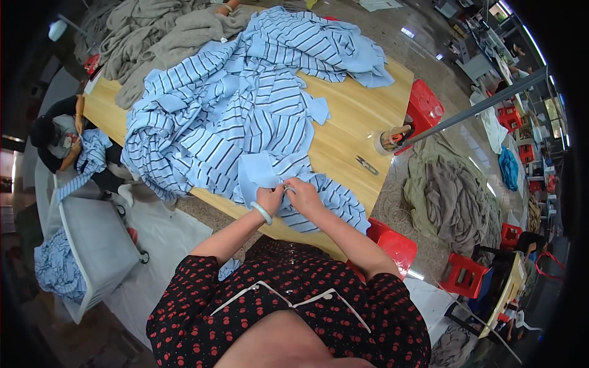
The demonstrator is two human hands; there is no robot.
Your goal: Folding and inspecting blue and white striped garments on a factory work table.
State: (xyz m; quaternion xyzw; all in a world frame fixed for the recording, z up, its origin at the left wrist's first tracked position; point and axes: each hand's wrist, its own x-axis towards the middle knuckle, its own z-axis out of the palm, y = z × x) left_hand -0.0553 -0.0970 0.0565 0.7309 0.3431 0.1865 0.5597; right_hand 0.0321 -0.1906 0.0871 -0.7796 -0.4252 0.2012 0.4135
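Observation:
A large heap of light blue knit fabric with dark stripes point(215, 126) covers much of the wooden table. At the near edge, my left hand point(270, 199), with a pale bangle on its wrist, is closed on a striped garment piece point(334, 199) beside a plain blue panel point(254, 172). My right hand point(302, 195) meets it there, its fingers pinched on the same cloth. A small greyish detail shows between the fingertips, too small to make out. To the right on the table lies a pair of thread snips point(367, 164), apart from both hands.
A container of tools point(392, 140) stands at the table's right edge, near a slanting metal pole point(478, 104). Red stools point(423, 107) flank that side. Grey-brown cloth point(451, 190) lies on the floor. At left are a white cart point(101, 245) and a seated person point(61, 138) handling striped cloth.

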